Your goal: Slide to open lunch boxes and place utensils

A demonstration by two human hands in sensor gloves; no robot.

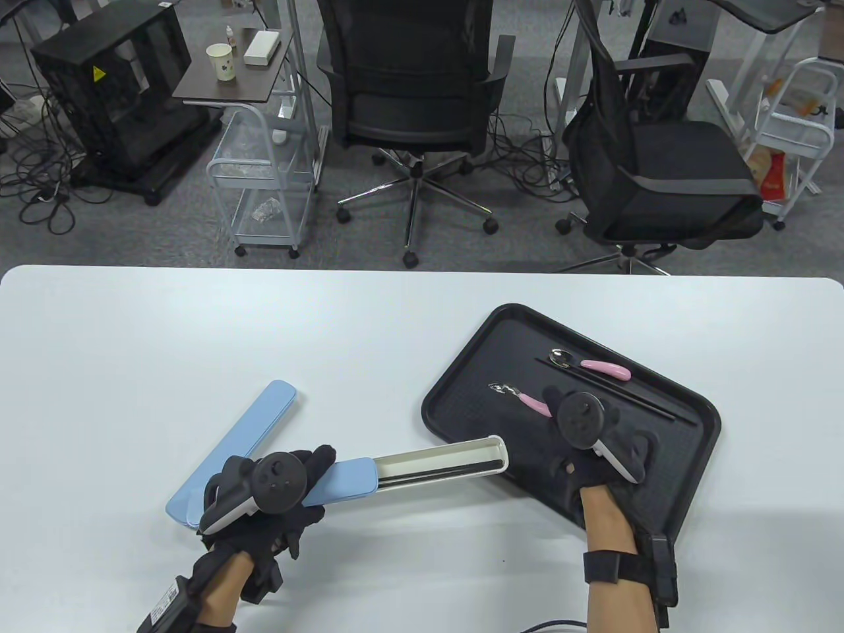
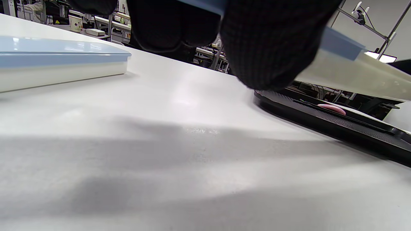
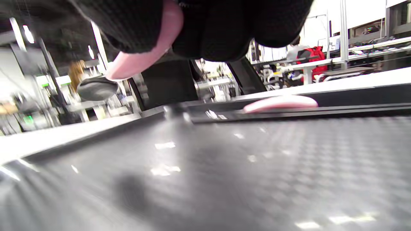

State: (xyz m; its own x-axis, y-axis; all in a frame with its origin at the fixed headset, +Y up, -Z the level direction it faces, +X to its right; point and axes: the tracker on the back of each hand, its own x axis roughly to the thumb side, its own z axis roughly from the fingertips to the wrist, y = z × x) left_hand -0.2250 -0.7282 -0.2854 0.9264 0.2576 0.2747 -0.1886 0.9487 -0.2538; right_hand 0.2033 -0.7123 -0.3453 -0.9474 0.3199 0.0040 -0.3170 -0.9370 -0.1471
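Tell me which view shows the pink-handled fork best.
Table view: the pink-handled fork shows from tines to handle above the black tray, with the right hand gripping its handle. Right wrist view shows only the handle between gloved fingers and a blurred head. Left wrist view doesn't clearly show it.

Your table view is bright, even and sharp. Left wrist view: soft overhead glare on the desk, broad grey shadows below, fingers blurred close up. Right wrist view: tray smeared, background overexposed.
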